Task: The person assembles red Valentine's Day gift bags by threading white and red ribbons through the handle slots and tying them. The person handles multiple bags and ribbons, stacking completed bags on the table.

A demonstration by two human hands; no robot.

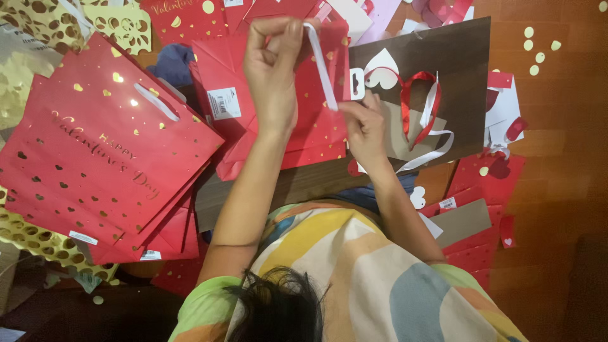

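My left hand (273, 63) is raised and pinches the top end of a white ribbon (322, 66). Lower down, my right hand (364, 126) pinches the other end, so the ribbon is stretched between them. Both hands hover over a red gift bag with gold hearts (304, 126) lying flat, a white label on it. Just right of my right hand lies a brown gift bag (456, 57) with a white heart tag (382, 69) and loose red and white ribbons (423, 107).
A stack of red gift bags with gold lettering and a white handle (107, 145) lies at the left. Gold cut-out paper sheets (38, 240) sit at the left edge and top left. More red bags, cards and paper hearts (487, 209) are scattered on the wooden floor at the right.
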